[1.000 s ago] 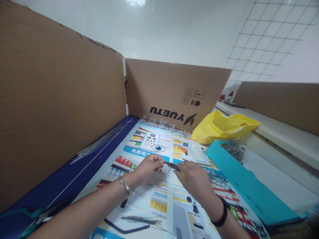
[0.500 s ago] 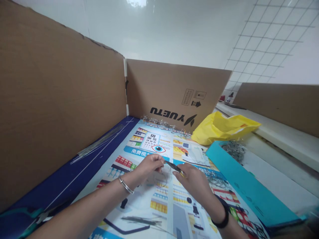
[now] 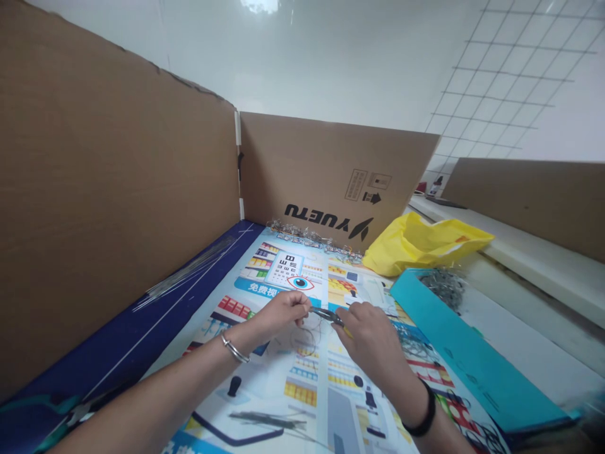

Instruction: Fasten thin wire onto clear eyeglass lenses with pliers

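In the head view, my right hand [image 3: 371, 331] is closed around the handles of a pair of long-nose pliers [image 3: 328, 314], whose dark jaws point left. Facing it, my left hand [image 3: 287, 309] pinches a thin wire [image 3: 306, 343] that loops down below the fingers. The plier tips meet the wire right at the left fingertips. How the jaws sit on the wire is too small to tell. Below the hands, a small bundle of straight thin wires [image 3: 269, 420] lies on the printed sheet [image 3: 265, 391].
Long straight wires [image 3: 184, 274] lie along the left cardboard wall [image 3: 118, 157]. Small twisted wire pieces [image 3: 307, 236] line the back panel [image 3: 331, 164]. On the right are a yellow bag [image 3: 420, 243], a turquoise box [image 3: 463, 347] and a wire heap [image 3: 444, 290]. Teal-handled cutters [image 3: 57, 413] lie lower left.
My right hand has turned slightly, and the pliers lie flatter, showing more of their jaws. My left hand has shifted a little to the left, with its wire still pinched.
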`<state>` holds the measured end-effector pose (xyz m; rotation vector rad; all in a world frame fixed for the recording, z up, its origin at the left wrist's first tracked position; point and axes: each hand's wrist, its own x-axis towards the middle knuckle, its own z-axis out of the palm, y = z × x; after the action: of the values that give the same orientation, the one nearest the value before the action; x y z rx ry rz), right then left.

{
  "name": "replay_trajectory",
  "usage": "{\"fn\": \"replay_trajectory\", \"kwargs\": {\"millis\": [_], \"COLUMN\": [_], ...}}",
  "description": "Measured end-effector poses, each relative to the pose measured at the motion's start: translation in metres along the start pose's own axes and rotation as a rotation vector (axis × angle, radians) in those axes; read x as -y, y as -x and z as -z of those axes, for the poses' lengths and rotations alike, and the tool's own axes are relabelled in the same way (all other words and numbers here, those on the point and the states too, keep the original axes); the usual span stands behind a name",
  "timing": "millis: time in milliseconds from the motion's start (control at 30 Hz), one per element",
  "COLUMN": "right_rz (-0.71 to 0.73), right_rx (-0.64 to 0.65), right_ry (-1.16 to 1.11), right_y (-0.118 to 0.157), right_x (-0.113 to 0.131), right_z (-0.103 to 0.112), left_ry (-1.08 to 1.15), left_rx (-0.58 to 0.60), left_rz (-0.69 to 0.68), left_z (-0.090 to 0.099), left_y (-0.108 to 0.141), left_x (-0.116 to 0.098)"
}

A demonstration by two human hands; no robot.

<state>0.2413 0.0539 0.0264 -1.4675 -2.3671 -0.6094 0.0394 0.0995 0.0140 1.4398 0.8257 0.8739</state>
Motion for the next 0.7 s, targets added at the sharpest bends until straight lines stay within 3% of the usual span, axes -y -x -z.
{"fn": "replay_trajectory", "kwargs": {"millis": [300,700], "right_rz": [0.057,0.039], "right_rx": [-0.067,-0.056], "right_ry": [0.057,0.030], "right_y": [0.0025,0.0043], "right_x": [-0.0017,-0.0005], "right_z": [-0.0029,-0.0083], "left_ry": [-0.046,-0.076], "left_rx": [0.023,0.014], "left_rz": [0.010,-0.008], "left_z": [0.0018,0.0023], "left_y": [0.0010,0.0002], "left_x": [-0.0055,-0.0010]}}
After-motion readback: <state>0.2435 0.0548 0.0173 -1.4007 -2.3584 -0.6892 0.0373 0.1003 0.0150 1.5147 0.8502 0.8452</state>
